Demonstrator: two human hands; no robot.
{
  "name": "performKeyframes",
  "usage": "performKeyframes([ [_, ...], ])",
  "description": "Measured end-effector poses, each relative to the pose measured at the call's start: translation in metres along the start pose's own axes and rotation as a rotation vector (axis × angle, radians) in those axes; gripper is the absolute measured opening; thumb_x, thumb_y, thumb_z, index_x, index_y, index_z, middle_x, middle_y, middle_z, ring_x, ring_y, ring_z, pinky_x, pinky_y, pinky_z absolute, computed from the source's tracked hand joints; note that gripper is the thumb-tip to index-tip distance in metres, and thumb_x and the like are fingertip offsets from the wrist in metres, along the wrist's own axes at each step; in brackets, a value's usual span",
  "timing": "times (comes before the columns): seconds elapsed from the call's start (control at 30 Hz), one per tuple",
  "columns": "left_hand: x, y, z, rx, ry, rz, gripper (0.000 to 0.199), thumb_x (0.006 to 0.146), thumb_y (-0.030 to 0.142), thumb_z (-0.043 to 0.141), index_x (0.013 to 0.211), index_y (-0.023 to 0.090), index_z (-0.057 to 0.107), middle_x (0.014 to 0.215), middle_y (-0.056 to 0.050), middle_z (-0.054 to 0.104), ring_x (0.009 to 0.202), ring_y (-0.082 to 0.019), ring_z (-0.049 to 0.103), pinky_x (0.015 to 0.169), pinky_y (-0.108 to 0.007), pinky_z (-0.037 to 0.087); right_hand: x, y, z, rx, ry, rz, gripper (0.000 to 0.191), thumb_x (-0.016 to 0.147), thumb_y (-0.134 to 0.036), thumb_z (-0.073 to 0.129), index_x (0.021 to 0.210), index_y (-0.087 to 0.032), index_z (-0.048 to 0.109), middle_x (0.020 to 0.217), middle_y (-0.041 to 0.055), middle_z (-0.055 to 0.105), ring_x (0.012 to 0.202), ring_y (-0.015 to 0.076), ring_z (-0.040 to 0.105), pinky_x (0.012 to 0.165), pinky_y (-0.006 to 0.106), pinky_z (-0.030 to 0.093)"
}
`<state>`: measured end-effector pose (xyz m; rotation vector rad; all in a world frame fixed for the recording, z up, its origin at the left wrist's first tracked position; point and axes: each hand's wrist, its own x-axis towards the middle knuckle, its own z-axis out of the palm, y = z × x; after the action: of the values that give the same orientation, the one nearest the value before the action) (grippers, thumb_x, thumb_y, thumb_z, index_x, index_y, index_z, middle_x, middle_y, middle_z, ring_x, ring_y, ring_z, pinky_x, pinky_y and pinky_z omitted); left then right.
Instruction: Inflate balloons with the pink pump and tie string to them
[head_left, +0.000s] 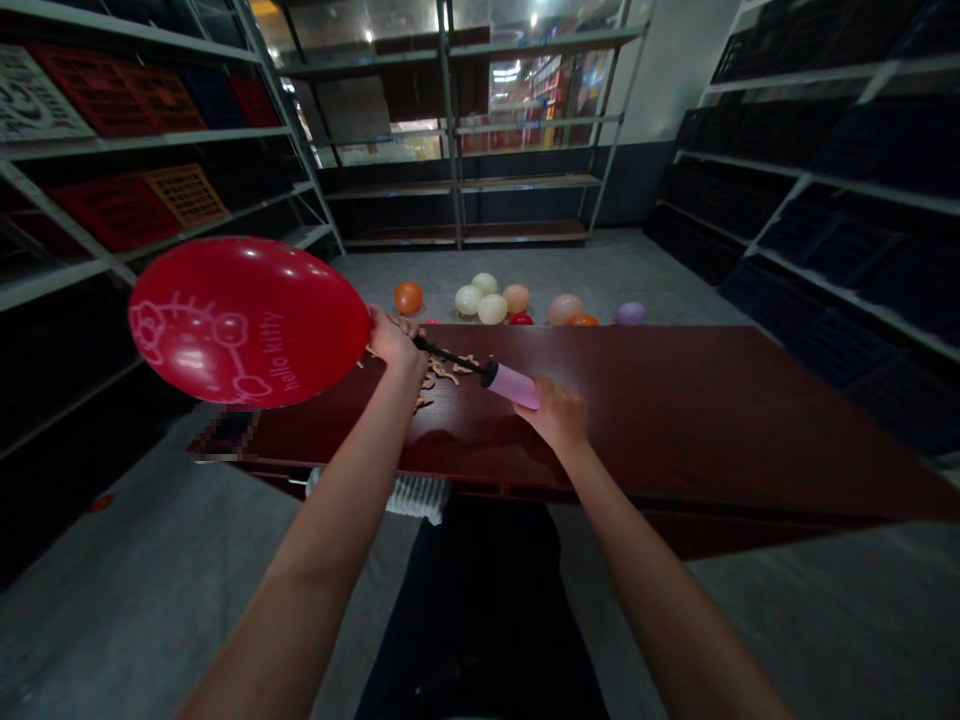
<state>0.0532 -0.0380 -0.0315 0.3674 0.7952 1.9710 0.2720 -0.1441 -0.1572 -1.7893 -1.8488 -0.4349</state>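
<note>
Tall metal shelving racks surround you: a left rack (150, 143) with red and orange plastic crates (112, 212), a back rack (525, 184) against a window, and a right rack (799, 176) lined with dark blue crates (832, 225). In front of you, on a grey concrete floor (630, 262), stands a long, glossy, reddish-brown bench (690, 420).

A big red balloon (247, 325), inflated and printed in pink with a cartoon and the words "hello kitty", is held above the left part of the bench. Your left hand (396, 340) is closed around its neck end, with the neck itself hidden by your fingers. From that hand a black shaft (450, 357) slants down to the right into the pink barrel of a hand pump (513, 385). Your right hand (559, 412) grips the barrel's other end, above the middle of the bench.

Beyond the bench's far edge, smaller inflated balloons rest on the floor: orange (409, 297), white (492, 309), peach (565, 307), red and lilac (631, 314). Smallest of all, limp peach-coloured uninflated balloons (444, 373) lie scattered on the bench, beneath the shaft and near your left hand.
</note>
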Motion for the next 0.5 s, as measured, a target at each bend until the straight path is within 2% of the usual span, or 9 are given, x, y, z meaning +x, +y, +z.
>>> performKeyframes([
  [0.13,-0.031,-0.041,0.015,0.004,-0.052,-0.02,0.057,0.098,0.054,0.055,0.061,0.022,0.027,0.044,0.009,0.025,0.033,-0.006,0.027,0.038,-0.021,0.028,0.001,0.002,0.001,-0.01,0.018,0.018,0.029,0.084,-0.044,0.07,0.097,-0.018,0.064,0.083,0.0071,0.072,0.072,0.0207,0.063,0.062,0.03,0.028],
  [0.27,-0.052,-0.074,0.017,-0.009,-0.101,-0.107,0.053,0.101,0.044,0.053,0.059,0.022,0.029,0.041,0.009,0.027,0.031,-0.007,0.028,0.036,-0.022,0.026,0.0,0.003,0.002,-0.017,0.025,0.043,0.03,0.084,-0.045,0.069,0.097,-0.019,0.064,0.083,0.0074,0.073,0.072,0.0208,0.064,0.061,0.03,0.027],
  [0.37,-0.052,-0.081,0.01,-0.027,-0.116,-0.137,0.049,0.103,0.04,0.048,0.06,0.022,0.032,0.042,0.008,0.028,0.031,-0.007,0.028,0.037,-0.022,0.026,0.0,0.001,0.002,-0.014,0.022,0.048,0.031,0.084,-0.047,0.069,0.096,-0.019,0.065,0.081,0.0067,0.073,0.07,0.0204,0.065,0.06,0.03,0.027],
  [0.5,-0.045,-0.066,0.002,-0.009,-0.065,-0.172,0.045,0.102,0.027,0.045,0.06,0.022,0.029,0.042,0.008,0.027,0.031,-0.008,0.028,0.038,-0.023,0.025,0.0,-0.004,0.003,0.012,0.009,0.0,0.033,0.085,-0.052,0.066,0.093,-0.02,0.066,0.08,0.0057,0.073,0.068,0.0185,0.064,0.059,0.03,0.027],
])
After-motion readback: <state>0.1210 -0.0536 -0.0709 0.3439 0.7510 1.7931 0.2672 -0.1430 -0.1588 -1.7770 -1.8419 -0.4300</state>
